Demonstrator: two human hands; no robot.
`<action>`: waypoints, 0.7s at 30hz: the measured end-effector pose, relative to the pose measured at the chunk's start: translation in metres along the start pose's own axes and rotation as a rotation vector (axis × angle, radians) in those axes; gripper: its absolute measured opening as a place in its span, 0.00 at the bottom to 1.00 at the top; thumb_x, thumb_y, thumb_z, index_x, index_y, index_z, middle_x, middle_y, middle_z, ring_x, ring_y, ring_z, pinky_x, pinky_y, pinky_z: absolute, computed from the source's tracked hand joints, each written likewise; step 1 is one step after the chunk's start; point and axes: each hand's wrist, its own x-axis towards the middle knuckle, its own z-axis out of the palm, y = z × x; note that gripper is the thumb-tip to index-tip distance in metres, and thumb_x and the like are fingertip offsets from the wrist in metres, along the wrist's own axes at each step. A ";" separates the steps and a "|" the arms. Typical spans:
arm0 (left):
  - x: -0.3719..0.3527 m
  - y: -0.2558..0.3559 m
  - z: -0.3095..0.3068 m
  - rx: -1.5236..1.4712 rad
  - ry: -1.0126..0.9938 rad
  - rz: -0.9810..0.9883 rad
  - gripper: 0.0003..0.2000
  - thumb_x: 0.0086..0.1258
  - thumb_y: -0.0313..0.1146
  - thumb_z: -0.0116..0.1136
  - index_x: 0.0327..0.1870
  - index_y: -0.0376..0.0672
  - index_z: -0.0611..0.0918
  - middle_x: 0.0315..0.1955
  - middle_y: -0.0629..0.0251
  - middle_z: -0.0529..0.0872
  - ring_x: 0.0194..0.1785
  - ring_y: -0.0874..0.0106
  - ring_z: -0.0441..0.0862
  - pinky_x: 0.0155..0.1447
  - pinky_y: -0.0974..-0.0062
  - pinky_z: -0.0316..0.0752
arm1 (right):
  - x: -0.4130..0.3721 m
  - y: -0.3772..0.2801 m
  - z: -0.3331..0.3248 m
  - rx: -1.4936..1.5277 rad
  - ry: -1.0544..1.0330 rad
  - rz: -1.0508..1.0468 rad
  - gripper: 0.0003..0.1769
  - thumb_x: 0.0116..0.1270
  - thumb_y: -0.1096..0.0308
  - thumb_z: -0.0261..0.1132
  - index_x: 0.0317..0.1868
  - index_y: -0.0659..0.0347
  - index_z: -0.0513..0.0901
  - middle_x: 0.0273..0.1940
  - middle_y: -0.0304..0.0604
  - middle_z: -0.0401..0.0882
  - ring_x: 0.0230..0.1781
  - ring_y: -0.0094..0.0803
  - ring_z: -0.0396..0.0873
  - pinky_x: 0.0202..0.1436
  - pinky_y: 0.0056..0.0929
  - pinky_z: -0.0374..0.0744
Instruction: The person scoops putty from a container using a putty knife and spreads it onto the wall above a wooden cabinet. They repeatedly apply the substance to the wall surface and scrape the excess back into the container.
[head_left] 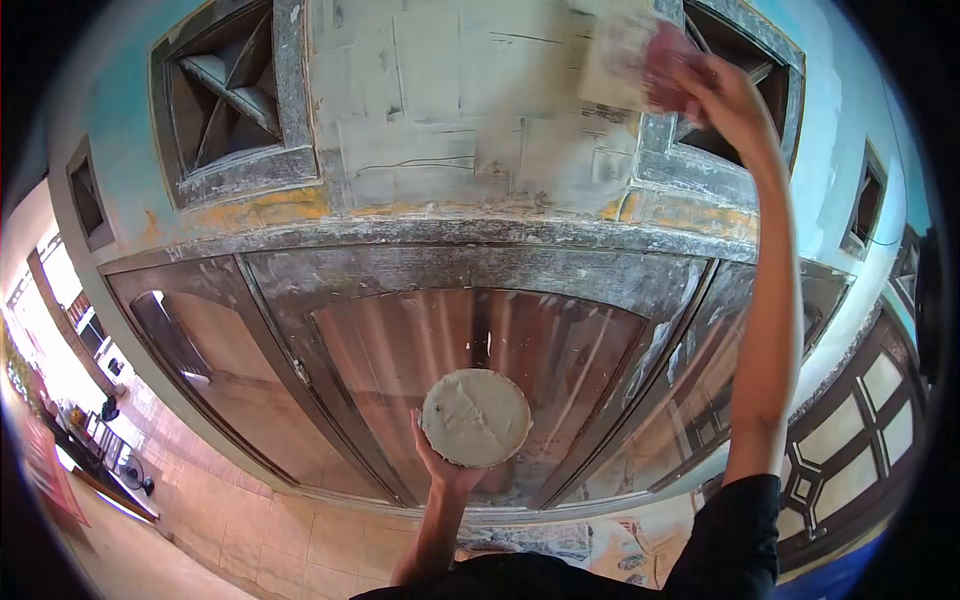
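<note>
My left hand (450, 470) holds up a round container (476, 418) of pale grey-white paste, low in front of the glass panels. The paste surface looks lumpy. Raised to the upper right, my right hand (715, 95) is closed on a reddish, motion-blurred tool (672, 68), whose pale flat part lies against or close to the wall. That wall section (450, 120) is coated with uneven pale filler, with dark cracks and streaks. The tool is beside the right-hand vent opening.
Wooden-framed vents (228, 90) flank the coated section. Below runs a worn wooden beam (440, 270) above glass panels (400, 340). A dark door (850, 450) stands at right. Tiled floor (240, 520), a fan (132, 472) and furniture show at lower left.
</note>
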 end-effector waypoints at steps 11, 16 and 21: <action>0.001 -0.003 0.000 0.031 0.059 0.030 0.38 0.65 0.70 0.40 0.67 0.51 0.71 0.66 0.60 0.70 0.67 0.52 0.67 0.66 0.41 0.62 | 0.002 0.038 0.004 -0.325 0.031 0.002 0.19 0.66 0.52 0.66 0.37 0.62 0.84 0.18 0.42 0.81 0.19 0.24 0.82 0.27 0.26 0.78; -0.002 -0.004 -0.002 0.043 0.031 0.002 0.37 0.65 0.70 0.40 0.66 0.53 0.72 0.65 0.61 0.71 0.66 0.52 0.68 0.65 0.42 0.65 | -0.011 0.023 -0.019 0.018 -0.009 -0.022 0.18 0.70 0.56 0.64 0.44 0.66 0.80 0.19 0.36 0.77 0.16 0.18 0.74 0.23 0.18 0.73; 0.001 -0.007 -0.005 0.010 0.030 -0.002 0.34 0.66 0.68 0.41 0.65 0.54 0.73 0.63 0.65 0.73 0.66 0.56 0.68 0.66 0.46 0.64 | 0.022 -0.071 0.071 -0.115 0.013 -0.084 0.16 0.67 0.59 0.65 0.38 0.68 0.81 0.24 0.46 0.83 0.22 0.30 0.83 0.26 0.28 0.78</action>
